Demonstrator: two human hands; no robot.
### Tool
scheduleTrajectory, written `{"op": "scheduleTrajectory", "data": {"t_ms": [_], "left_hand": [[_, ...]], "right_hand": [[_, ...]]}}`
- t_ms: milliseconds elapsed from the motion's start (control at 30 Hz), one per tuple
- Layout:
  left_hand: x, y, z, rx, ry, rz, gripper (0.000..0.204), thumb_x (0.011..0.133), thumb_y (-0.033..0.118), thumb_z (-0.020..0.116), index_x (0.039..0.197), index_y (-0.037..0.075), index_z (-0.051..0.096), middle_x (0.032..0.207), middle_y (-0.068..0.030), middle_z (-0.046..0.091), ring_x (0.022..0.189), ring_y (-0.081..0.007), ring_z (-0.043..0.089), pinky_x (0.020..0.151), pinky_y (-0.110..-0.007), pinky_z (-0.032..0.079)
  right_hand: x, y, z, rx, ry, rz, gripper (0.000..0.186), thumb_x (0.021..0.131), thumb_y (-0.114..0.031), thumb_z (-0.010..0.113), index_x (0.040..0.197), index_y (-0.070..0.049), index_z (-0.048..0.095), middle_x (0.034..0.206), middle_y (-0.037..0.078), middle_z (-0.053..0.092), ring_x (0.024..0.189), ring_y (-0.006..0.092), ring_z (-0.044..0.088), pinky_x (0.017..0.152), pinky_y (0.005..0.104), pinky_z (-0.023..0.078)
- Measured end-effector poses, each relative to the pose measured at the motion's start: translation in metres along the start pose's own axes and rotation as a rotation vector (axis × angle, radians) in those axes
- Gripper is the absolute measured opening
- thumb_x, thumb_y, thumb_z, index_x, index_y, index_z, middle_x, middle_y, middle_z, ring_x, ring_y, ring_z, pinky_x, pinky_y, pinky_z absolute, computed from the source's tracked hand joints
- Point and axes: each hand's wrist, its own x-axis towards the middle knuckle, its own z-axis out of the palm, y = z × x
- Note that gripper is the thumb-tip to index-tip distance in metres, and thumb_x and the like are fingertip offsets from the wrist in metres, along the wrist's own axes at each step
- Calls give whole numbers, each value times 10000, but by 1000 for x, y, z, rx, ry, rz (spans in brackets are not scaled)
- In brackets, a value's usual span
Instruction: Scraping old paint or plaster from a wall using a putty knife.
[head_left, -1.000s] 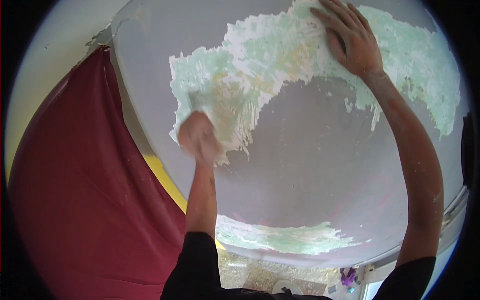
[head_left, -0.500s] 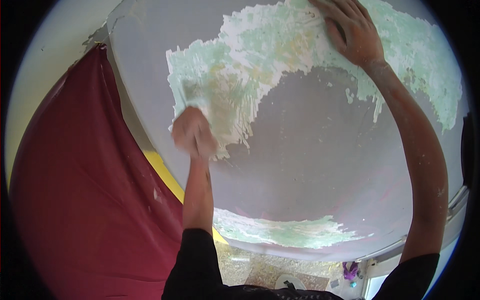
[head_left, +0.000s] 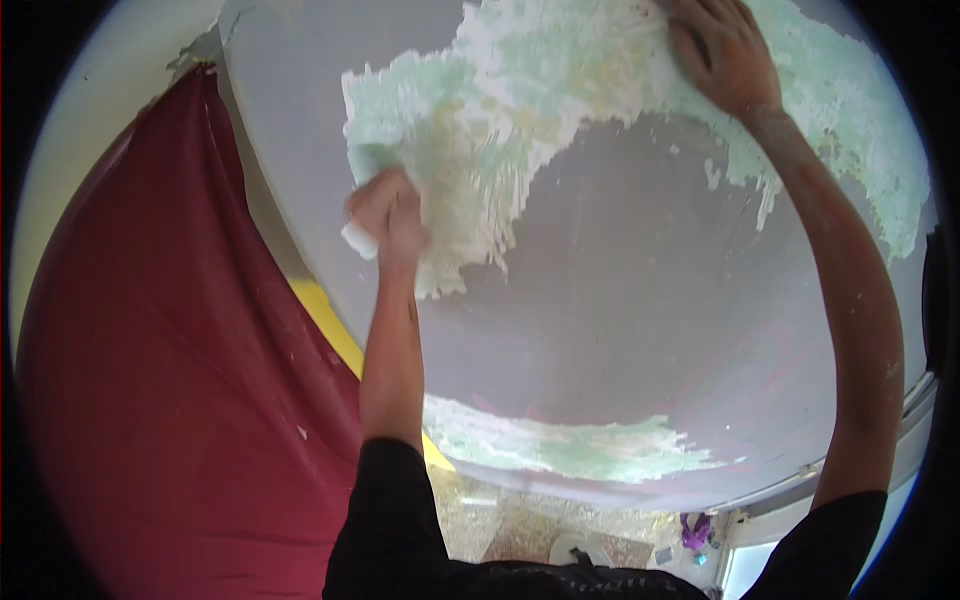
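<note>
My left hand (head_left: 392,212) is closed in a fist at the left edge of a large pale green and white patch (head_left: 540,75) on the grey painted wall (head_left: 610,260). Out of the fist juts a flat, scraper-like tool (head_left: 374,160), smeared by motion so that its shape is unclear. My right hand (head_left: 732,65) leans on the upper part of the patch, fingers stretched out and holding nothing; its fingertips reach the picture's top edge. Ragged edges of grey paint border the patch.
Dark red cloth (head_left: 190,380) hangs along the left, beside a yellow strip (head_left: 330,325). Another pale green stripped band (head_left: 570,448) runs low on the wall. Below lie a flake-strewn floor (head_left: 470,515), a whitish round object (head_left: 580,548) and a purple item (head_left: 695,530).
My left fist has moved up along the patch's left edge with the tool. My right hand stays against the wall. The whole view has shifted slightly.
</note>
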Motion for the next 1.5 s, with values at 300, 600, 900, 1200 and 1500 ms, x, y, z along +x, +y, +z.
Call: {"op": "scheduleTrajectory", "data": {"t_ms": [300,600,900,1200,1500], "left_hand": [[7,7,-5,-147,-82,-4,173,572,-80,456,563,37,329,544,-9,311,485,-106,302,455,-282,212],[13,8,-4,-206,3,-109,197,642,51,479,543,14,313,502,-55,281,429,-155,275,430,-275,239],[20,43,22,-178,181,-93,162,635,65,497,522,56,380,495,-54,323,422,-137,338,444,-291,313],[1,6,-1,-452,96,-158,133,664,19,548,582,25,444,522,-112,388,422,-230,368,433,-314,288],[16,-22,7,-52,109,-93,157,666,34,496,548,33,393,492,-74,336,407,-178,320,448,-293,308]], "right_hand": [[-9,0,-1,8,19,-18,422,870,-94,519,1285,-49,579,1439,154,487,1397,318,377,1185,475,234],[2,-3,0,-46,71,-11,418,865,-93,510,1271,-31,588,1420,177,501,1390,330,387,1182,478,232],[-5,4,-1,-26,5,-10,412,880,-98,503,1279,-34,581,1427,179,493,1399,331,372,1186,480,220],[6,6,3,-61,70,-9,421,863,-89,516,1275,-29,582,1422,179,498,1387,340,389,1177,482,241],[3,-10,3,13,44,5,418,869,-98,525,1278,-34,581,1424,180,497,1382,342,396,1174,487,243]]}}
